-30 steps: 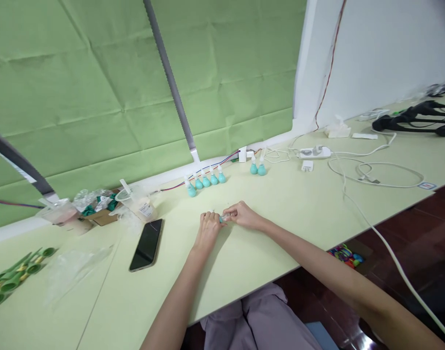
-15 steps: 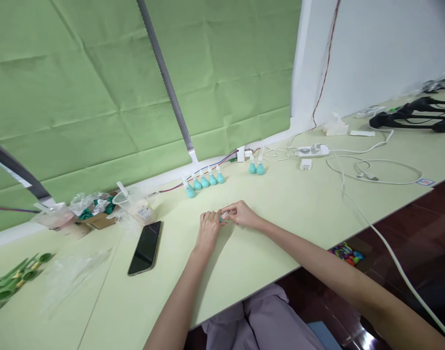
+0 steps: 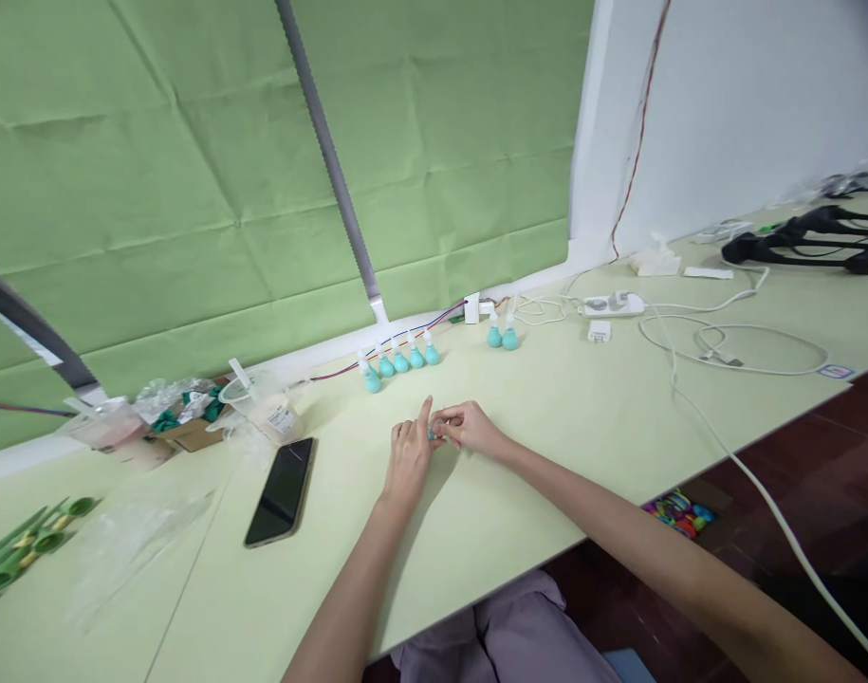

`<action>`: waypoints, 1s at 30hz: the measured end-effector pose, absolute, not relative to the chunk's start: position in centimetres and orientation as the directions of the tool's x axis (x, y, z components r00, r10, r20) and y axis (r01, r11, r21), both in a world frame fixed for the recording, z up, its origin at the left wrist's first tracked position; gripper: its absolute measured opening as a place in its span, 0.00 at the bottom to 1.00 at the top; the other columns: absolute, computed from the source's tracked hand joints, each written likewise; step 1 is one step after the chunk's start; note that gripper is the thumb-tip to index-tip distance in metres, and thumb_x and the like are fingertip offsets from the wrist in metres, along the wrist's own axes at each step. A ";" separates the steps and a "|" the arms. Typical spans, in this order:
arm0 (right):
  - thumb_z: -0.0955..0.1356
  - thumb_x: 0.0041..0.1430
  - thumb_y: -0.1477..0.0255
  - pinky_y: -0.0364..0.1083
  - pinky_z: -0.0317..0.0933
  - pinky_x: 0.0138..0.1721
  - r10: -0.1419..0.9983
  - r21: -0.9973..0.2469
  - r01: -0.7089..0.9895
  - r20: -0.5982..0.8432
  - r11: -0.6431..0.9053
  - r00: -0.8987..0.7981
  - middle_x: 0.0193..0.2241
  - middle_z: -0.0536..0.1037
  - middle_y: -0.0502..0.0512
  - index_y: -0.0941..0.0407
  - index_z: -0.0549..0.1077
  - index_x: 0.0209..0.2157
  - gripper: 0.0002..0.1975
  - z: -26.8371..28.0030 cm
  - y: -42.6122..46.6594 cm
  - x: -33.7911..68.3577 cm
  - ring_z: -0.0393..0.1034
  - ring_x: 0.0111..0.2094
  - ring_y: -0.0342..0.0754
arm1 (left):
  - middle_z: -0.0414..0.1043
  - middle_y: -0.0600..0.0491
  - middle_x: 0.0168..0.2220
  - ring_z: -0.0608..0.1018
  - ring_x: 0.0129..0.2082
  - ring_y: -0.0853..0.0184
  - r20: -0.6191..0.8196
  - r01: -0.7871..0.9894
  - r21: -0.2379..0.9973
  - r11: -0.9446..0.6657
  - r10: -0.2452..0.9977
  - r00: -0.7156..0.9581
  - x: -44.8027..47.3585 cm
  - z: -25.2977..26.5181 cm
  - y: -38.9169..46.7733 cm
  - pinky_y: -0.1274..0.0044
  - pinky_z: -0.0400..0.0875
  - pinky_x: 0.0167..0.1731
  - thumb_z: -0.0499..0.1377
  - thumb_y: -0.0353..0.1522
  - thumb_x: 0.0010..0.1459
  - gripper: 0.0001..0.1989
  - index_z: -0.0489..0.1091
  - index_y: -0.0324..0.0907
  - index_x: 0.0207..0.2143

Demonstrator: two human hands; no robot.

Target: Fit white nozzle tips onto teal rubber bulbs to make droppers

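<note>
Between my hands, just above the table, is a small teal bulb [image 3: 432,433] with a clear part, mostly covered by fingers. My left hand [image 3: 409,451] grips its teal end, with the index finger raised. From the right, the fingertips of my right hand [image 3: 469,427] pinch the clear end. Several like teal bulbs with whitish pointed tops [image 3: 400,359] stand in a row behind my hands. Two more teal bulbs [image 3: 503,336] stand farther right, close to the wall.
A black phone [image 3: 281,491] lies left of my hands, near a lidded plastic cup [image 3: 281,417] and a cardboard box [image 3: 192,433]. Green plastic pieces [image 3: 31,550] lie far left. On the right are a power strip [image 3: 614,304], a charger [image 3: 599,331] and looping white cables.
My left index finger has lifted off the bulb and points up. Both hands stay at the same spot, still holding the bulb. The view has shifted slightly.
</note>
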State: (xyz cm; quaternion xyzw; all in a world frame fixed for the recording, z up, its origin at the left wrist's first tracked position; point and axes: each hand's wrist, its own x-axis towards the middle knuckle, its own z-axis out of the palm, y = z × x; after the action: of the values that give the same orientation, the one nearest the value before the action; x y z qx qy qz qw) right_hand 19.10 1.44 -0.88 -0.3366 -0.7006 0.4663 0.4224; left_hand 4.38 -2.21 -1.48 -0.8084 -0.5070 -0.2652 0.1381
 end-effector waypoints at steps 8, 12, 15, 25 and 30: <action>0.63 0.54 0.61 0.39 0.58 0.22 0.836 -0.904 0.032 0.381 0.427 -0.396 0.26 0.72 0.50 0.57 0.70 0.45 0.20 -0.2 1.7 19.7 0.60 0.17 0.37 | 0.70 0.53 0.34 0.72 0.36 0.68 0.571 0.697 0.545 -0.466 0.815 0.098 3.7 -0.6 -1.6 0.72 0.63 0.43 0.54 0.34 0.56 0.32 0.43 0.43 0.59; 0.60 0.58 0.63 0.40 0.57 0.24 0.871 -0.862 0.220 0.382 0.456 -0.308 0.29 0.73 0.50 0.55 0.68 0.46 0.17 -0.9 2.6 20.5 0.60 0.18 0.36 | 0.71 0.52 0.35 0.73 0.37 0.68 0.545 0.429 0.793 -0.433 0.819 -0.180 0.2 0.1 -0.3 0.74 0.66 0.40 0.57 0.34 0.52 0.31 0.48 0.44 0.56; 0.61 0.57 0.69 0.41 0.57 0.29 0.886 -0.766 0.447 0.380 0.462 -0.265 0.32 0.74 0.49 0.53 0.71 0.41 0.12 -1.7 3.3 20.7 0.62 0.21 0.37 | 0.72 0.52 0.33 0.75 0.35 0.68 0.480 0.271 0.874 -0.403 0.804 -0.352 -3.5 -0.5 1.2 0.74 0.67 0.37 0.60 0.34 0.48 0.30 0.53 0.43 0.53; 0.66 0.53 0.72 0.42 0.55 0.36 0.924 -0.613 0.698 0.323 0.370 -0.206 0.39 0.71 0.51 0.52 0.70 0.43 0.14 -3.1 4.8 20.5 0.66 0.35 0.43 | 0.73 0.49 0.36 0.74 0.40 0.64 0.388 0.283 0.912 -0.297 0.851 -0.355 -6.5 -3.6 3.6 0.70 0.65 0.44 0.60 0.36 0.45 0.15 0.65 0.40 0.36; 0.67 0.52 0.72 0.42 0.55 0.36 0.936 -0.581 0.735 0.262 0.348 -0.236 0.37 0.73 0.51 0.53 0.74 0.36 0.08 -2.5 6.2 19.7 0.67 0.39 0.45 | 0.71 0.48 0.42 0.72 0.43 0.62 0.384 0.489 0.847 -0.211 0.878 -0.285 -6.0 -3.7 3.3 0.68 0.63 0.46 0.57 0.38 0.50 0.15 0.63 0.42 0.40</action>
State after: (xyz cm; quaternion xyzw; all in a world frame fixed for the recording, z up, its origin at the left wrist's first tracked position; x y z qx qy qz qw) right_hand 19.66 6.16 -2.54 -0.5445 -0.7673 0.1715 0.2923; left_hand -5.98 3.32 -3.67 -0.5690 -0.6006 -0.5309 -0.1835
